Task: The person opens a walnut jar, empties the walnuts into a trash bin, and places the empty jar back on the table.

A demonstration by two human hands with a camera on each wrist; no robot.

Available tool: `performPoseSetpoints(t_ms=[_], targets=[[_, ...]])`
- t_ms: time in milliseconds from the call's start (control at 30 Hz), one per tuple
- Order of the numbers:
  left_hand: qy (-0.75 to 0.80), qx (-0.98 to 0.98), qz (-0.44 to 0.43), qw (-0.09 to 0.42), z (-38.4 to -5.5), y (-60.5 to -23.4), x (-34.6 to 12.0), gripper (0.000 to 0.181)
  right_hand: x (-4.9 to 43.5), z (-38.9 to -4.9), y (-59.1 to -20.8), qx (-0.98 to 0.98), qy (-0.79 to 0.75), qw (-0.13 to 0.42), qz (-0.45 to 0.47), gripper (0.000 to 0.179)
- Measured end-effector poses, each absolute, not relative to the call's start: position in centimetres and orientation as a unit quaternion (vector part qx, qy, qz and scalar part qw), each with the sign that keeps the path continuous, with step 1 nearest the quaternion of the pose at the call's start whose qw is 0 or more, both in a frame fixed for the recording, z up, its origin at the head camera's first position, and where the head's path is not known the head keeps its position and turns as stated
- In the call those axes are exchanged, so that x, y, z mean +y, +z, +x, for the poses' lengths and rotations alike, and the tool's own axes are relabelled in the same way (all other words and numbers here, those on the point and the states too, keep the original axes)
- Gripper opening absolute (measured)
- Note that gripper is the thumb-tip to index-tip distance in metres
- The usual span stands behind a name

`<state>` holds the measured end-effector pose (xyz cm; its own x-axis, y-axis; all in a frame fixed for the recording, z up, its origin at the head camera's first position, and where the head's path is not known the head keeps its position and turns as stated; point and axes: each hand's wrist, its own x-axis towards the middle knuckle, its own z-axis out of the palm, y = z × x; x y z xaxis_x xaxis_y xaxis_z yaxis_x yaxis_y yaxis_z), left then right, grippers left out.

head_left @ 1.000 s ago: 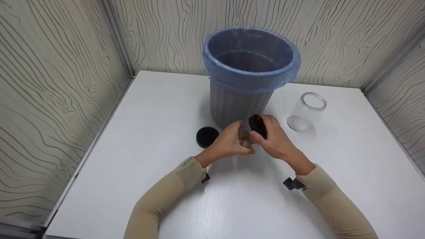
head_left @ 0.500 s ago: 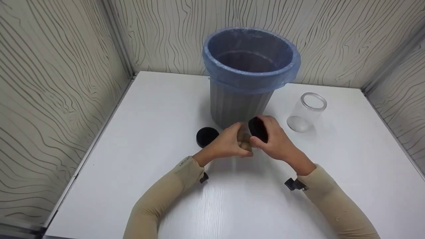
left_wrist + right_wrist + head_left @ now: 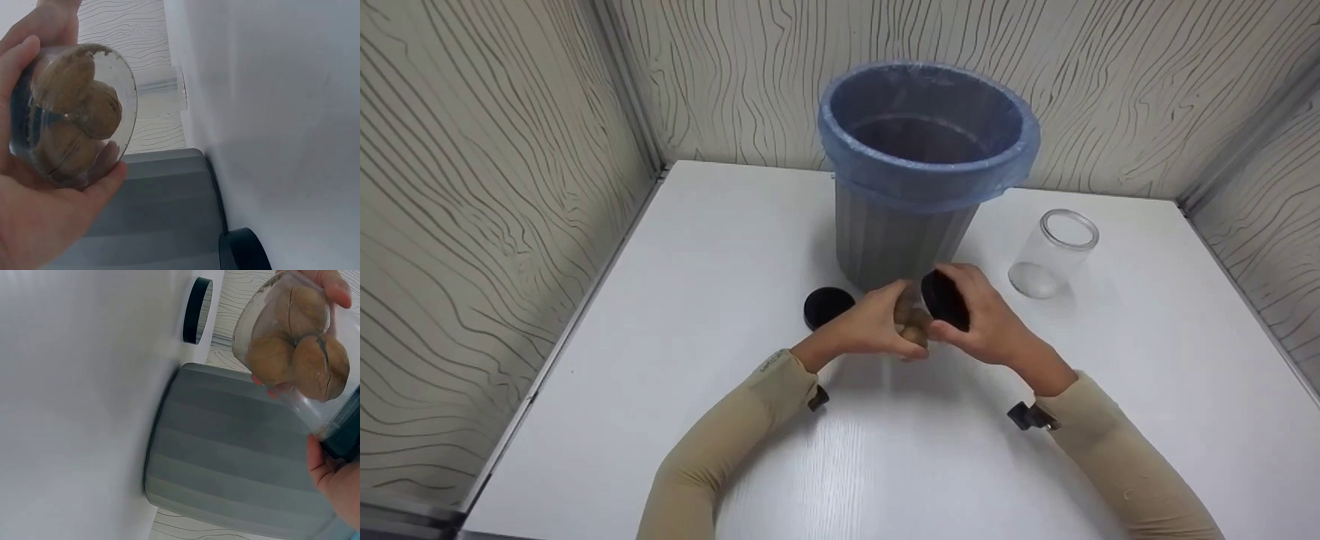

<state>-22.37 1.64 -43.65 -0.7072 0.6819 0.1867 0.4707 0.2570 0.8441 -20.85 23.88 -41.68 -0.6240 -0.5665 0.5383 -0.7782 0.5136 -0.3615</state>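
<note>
A clear jar of walnuts is tipped on its side above the table. My left hand grips it around the body near its base. My right hand holds the black lid at the jar's mouth, thumb on the near side and fingers over the far edge. In the right wrist view the lid's dark edge sits at the mouth, partly cut off by the frame. Three walnuts show through the clear wall in that view.
Behind the hands stands a grey bin with a blue liner folded over its rim. Another black lid lies on the white table, left of the bin. To the right is a second clear jar, upright and uncapped.
Both hands, with the jar and its lid, have shifted slightly toward the body. The right hand has turned a little, and the lid's face has tilted with it.
</note>
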Motion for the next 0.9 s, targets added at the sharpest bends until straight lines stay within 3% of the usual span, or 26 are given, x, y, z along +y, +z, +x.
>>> performPoseSetpoints(t_ms=[333, 567, 900], targets=[[0.486, 0.788, 0.362, 0.108, -22.3, -43.9, 1.8, 0.086, 24.3, -20.6, -41.7, -0.841, 0.311, 0.156, 0.414, 0.075], [0.494, 0.810, 0.307, 0.076, -21.8, -44.0, 2.5, 0.088, 23.4, -19.6, -40.9, -0.881, 0.341, 0.091, 0.316, 0.078], [0.545, 0.770, 0.325, 0.070, -21.7, -44.2, 2.8, 0.085, 23.2, -19.4, -40.8, -0.894, 0.357, 0.093, 0.254, 0.075]])
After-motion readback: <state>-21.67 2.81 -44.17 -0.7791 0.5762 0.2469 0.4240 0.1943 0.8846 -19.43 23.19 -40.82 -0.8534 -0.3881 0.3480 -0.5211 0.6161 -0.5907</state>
